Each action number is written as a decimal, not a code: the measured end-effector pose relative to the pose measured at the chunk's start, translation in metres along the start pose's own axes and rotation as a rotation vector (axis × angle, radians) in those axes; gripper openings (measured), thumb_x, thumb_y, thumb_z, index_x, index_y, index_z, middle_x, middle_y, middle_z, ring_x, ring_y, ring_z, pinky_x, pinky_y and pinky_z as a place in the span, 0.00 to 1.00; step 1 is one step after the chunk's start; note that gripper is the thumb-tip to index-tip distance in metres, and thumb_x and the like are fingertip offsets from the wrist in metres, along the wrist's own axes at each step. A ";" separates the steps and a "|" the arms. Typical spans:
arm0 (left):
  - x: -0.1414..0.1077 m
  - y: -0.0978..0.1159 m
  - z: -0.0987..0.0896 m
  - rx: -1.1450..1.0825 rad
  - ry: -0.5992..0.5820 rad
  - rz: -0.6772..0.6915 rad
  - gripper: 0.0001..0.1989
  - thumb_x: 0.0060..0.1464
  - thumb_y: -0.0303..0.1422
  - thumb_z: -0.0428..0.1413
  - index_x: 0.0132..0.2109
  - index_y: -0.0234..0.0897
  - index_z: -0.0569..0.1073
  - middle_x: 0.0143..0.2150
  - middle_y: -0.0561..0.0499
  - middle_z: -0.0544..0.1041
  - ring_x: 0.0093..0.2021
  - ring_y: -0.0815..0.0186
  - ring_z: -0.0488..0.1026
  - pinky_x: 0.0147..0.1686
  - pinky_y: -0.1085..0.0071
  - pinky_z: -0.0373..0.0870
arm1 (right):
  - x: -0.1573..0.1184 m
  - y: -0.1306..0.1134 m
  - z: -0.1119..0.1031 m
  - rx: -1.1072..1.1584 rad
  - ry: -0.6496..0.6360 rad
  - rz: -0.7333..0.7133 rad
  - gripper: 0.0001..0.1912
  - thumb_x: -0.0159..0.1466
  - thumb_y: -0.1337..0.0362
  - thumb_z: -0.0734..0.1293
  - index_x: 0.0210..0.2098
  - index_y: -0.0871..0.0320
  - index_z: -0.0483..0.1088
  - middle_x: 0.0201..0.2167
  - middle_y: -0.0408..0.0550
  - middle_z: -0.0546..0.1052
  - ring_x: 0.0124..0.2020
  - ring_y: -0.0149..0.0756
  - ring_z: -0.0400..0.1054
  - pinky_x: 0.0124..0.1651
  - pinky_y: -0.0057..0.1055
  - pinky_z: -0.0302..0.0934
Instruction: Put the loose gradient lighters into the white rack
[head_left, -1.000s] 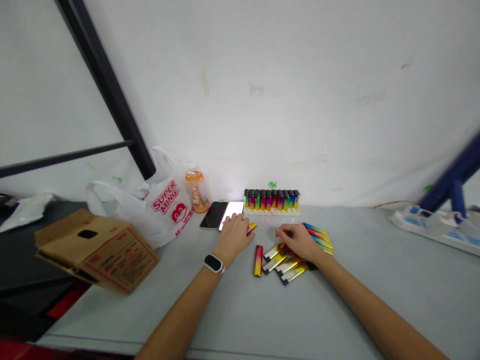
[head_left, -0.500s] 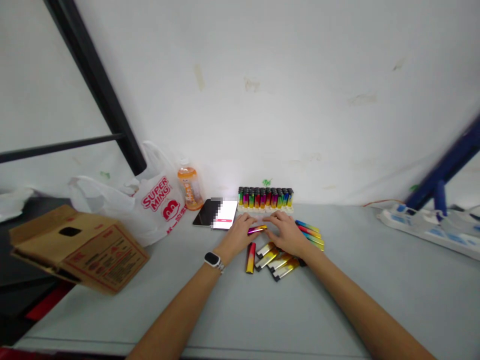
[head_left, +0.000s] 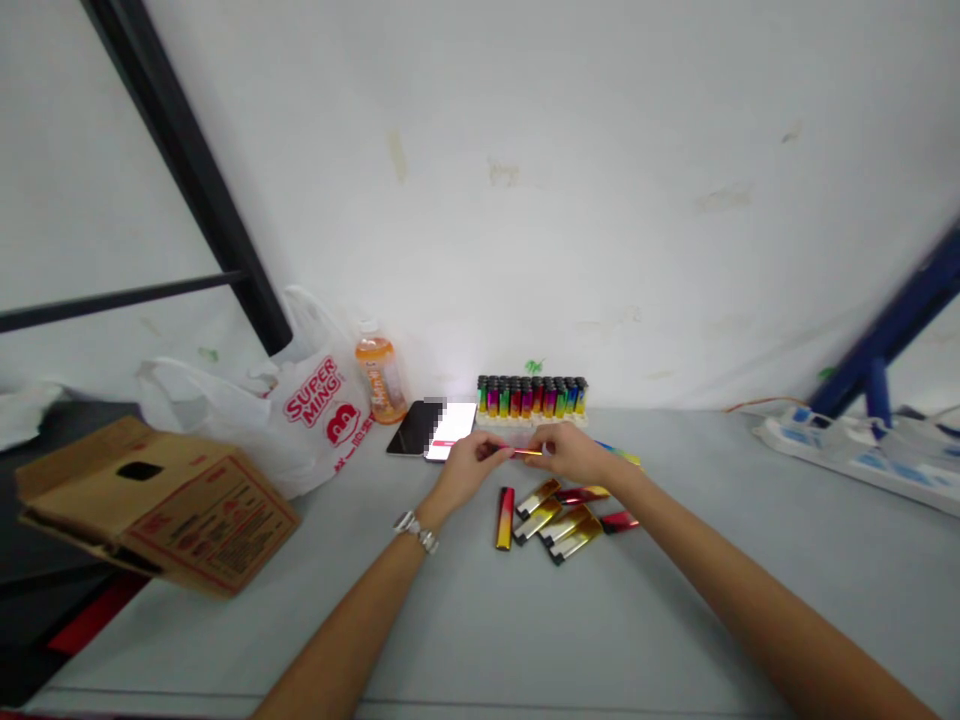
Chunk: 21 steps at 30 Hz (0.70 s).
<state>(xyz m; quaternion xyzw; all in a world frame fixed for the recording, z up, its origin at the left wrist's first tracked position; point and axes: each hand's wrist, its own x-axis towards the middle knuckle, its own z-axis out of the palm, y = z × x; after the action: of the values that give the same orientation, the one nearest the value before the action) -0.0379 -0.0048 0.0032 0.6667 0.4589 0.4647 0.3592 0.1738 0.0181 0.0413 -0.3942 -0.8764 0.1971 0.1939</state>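
My left hand [head_left: 471,464] and my right hand [head_left: 568,452] are closed on opposite ends of one slim shiny red-to-yellow lighter [head_left: 526,452], held level just above the table. Fingers cover both of its ends. Below the hands, a red-and-yellow lighter [head_left: 504,518] lies by itself. To its right is a loose group of gold-and-silver lighters [head_left: 570,532] with black ends. Red lighters [head_left: 583,495] lie beside that group, partly under my right forearm. Blue and yellow ones [head_left: 621,453] show behind my right wrist.
Behind the hands stands a white rack [head_left: 532,420] of upright colourful lighters [head_left: 536,398] with black tops. A tablet [head_left: 412,430], an orange drink bottle [head_left: 381,378], a plastic bag [head_left: 300,440] and a cardboard box [head_left: 210,510] are on the left. A power strip [head_left: 862,460] lies at the right.
Both hands have closed on the ends of a lighter and lifted it slightly. My left wrist has turned, hiding the watch face. My right hand has shifted, uncovering red lighters below it.
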 end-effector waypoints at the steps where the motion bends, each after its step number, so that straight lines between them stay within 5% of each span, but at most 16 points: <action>1: 0.000 0.003 0.004 -0.119 0.027 -0.018 0.14 0.50 0.41 0.62 0.38 0.33 0.77 0.33 0.49 0.76 0.33 0.66 0.70 0.36 0.69 0.67 | -0.004 0.001 0.002 0.105 0.045 0.013 0.13 0.62 0.56 0.68 0.34 0.60 0.78 0.30 0.47 0.78 0.29 0.33 0.66 0.33 0.27 0.56; 7: -0.001 0.020 0.035 -0.555 0.078 -0.071 0.18 0.51 0.44 0.62 0.42 0.32 0.77 0.38 0.47 0.78 0.38 0.66 0.71 0.41 0.69 0.68 | -0.018 -0.004 0.014 0.420 0.204 0.090 0.16 0.61 0.53 0.68 0.34 0.61 0.79 0.28 0.45 0.78 0.28 0.31 0.64 0.32 0.28 0.56; 12: -0.003 0.025 0.043 -0.404 0.207 0.078 0.17 0.60 0.46 0.54 0.37 0.34 0.71 0.32 0.52 0.73 0.33 0.70 0.70 0.38 0.72 0.67 | -0.027 -0.011 0.020 0.294 0.345 0.067 0.16 0.64 0.54 0.65 0.33 0.59 0.78 0.30 0.46 0.78 0.31 0.33 0.66 0.36 0.29 0.58; 16: -0.010 0.026 0.043 -0.348 0.140 0.070 0.16 0.61 0.47 0.51 0.38 0.38 0.65 0.23 0.60 0.61 0.22 0.73 0.58 0.24 0.76 0.59 | -0.033 -0.008 0.023 0.239 0.388 0.053 0.16 0.65 0.55 0.64 0.28 0.60 0.74 0.25 0.45 0.75 0.29 0.33 0.66 0.35 0.29 0.58; 21: -0.018 0.032 0.045 -0.096 0.140 0.059 0.22 0.58 0.49 0.52 0.26 0.36 0.64 0.22 0.57 0.62 0.23 0.72 0.57 0.24 0.74 0.54 | -0.034 -0.003 0.025 0.195 0.387 0.056 0.19 0.66 0.55 0.62 0.25 0.60 0.72 0.22 0.44 0.73 0.26 0.32 0.65 0.33 0.28 0.58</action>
<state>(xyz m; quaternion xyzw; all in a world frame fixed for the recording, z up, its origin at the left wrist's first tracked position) 0.0110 -0.0344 0.0131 0.6278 0.4404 0.5419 0.3439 0.1807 -0.0143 0.0154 -0.4283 -0.7883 0.2071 0.3901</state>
